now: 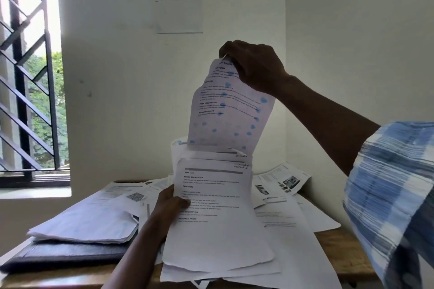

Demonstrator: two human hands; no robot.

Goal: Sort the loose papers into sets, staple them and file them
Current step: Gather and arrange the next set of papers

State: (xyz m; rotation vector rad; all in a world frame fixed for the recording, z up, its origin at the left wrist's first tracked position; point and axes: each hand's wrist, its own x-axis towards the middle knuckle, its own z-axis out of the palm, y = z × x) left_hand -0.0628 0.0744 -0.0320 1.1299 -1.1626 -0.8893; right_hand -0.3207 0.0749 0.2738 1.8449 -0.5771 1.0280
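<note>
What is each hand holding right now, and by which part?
The right hand pinches a blue-spotted sheet by its top edge, raised upright. The left hand grips a stack of papers at its left edge, thumb on the front page.

Matt paper sheets, wooden table, glossy dark folder

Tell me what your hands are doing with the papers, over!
Right hand pinches one sheet by its top, held high. Left hand grips the stack. Loose papers cover the table; dark folder lies left.

printed sheet raised, held stack below
</note>
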